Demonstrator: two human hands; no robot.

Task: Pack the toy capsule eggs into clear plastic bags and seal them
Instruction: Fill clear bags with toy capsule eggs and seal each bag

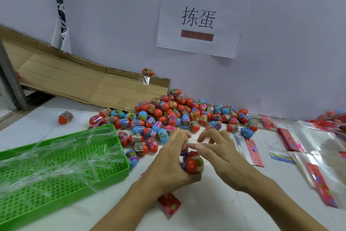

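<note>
A clear plastic bag (169, 205) of capsule eggs (192, 163) was gripped by the curled left hand (169, 161) above the white table (215, 212); the right hand (219, 151), fingers spread, pinched its top. The loose egg pile (179, 116) lay beyond.

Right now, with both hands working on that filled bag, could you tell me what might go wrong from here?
1. The left hand grips a bag of eggs while the right hand works its top; a slip could spill them.
2. The loose egg pile lies just beyond the hands; a nudge may set eggs rolling.
3. Plastic strips fill the green tray and could drift into the work.
</note>
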